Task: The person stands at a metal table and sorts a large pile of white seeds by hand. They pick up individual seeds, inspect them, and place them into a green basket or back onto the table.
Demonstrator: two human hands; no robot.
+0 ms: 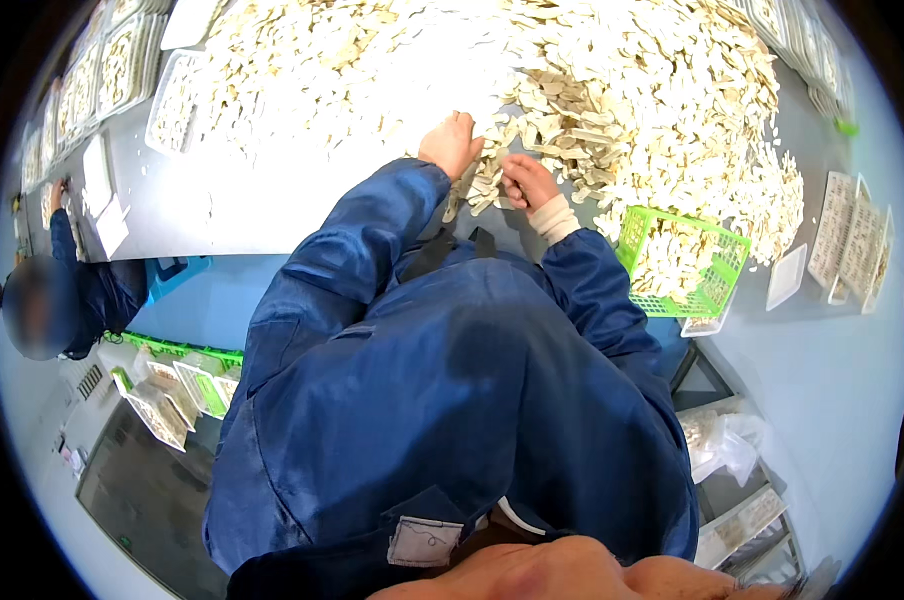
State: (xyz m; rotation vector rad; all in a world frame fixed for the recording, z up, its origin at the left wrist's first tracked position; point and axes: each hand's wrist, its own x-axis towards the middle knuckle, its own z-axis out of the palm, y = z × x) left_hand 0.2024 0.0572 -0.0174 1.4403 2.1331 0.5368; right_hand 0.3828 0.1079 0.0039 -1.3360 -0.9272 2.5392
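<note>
A wide heap of pale, flat dried slices covers much of the grey table. At the table's near edge, my right hand is closed, with a pale slice pinched at its fingertips. Just left of it, my left hand is curled with its fingers together; whatever it may hold is hidden from view. A small cluster of slices lies between and below the two hands. Larger, greyer slices spread beyond my right hand. Glare washes out the table past my left hand.
A green plastic basket with slices stands at the near right edge. White trays of slices line the left; more trays stand at right. A co-worker reaches to the table at far left. Green-rimmed crates sit behind.
</note>
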